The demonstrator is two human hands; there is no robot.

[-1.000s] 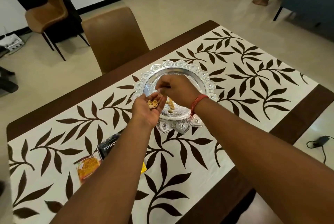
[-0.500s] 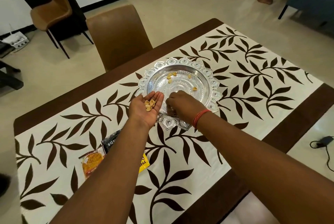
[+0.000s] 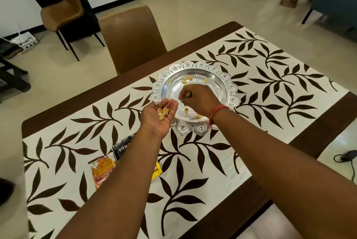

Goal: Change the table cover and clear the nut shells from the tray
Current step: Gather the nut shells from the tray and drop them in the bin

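Note:
A round silver tray (image 3: 226, 84) with a scalloped rim sits on the white table cover (image 3: 270, 92) printed with dark brown leaves. Loose nut shells (image 3: 188, 78) lie at the tray's far side and near edge. My left hand (image 3: 159, 118) is held palm up beside the tray's left rim, cupping several shells (image 3: 162, 112). My right hand (image 3: 199, 99) hovers over the tray with fingers curled, pinching a shell between the fingertips.
Snack packets (image 3: 108, 165) lie on the cover under my left forearm. A brown chair (image 3: 131, 38) stands at the table's far side, another chair (image 3: 63, 7) further back. A cable and adapter (image 3: 347, 156) lie on the floor at the right.
My right hand rose from the tray's near edge toward its middle, holding a picked-up shell. My left hand stayed cupped beside the tray. The camera shifted slightly.

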